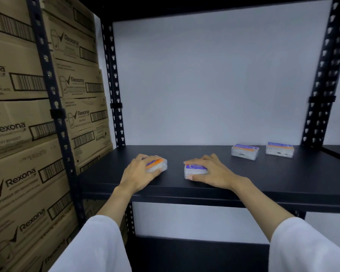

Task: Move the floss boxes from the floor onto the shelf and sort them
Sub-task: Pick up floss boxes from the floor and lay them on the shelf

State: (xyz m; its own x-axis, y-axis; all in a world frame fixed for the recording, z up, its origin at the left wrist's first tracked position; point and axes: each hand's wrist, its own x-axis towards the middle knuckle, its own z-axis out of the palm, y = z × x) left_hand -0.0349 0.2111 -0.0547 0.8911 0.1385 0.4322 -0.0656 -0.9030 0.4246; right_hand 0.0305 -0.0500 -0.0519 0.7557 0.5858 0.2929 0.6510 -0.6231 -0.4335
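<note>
Two small clear floss boxes with purple and orange labels rest on the black shelf board (pixel 234 185) under my hands. My left hand (pixel 139 174) grips the left floss box (pixel 159 165) near the shelf's left side. My right hand (pixel 212 170) lies over the second floss box (pixel 194 169) near the middle, fingers wrapped on its top and side. Two more floss boxes stand apart at the back right: one (pixel 244 151) and another (pixel 279 149) further right.
Stacked brown Rexona cartons (pixel 28 134) fill the neighbouring rack on the left. Black perforated uprights (pixel 116 85) (pixel 322 85) frame the bay, with a white wall behind. A lower shelf (pixel 194 250) sits beneath.
</note>
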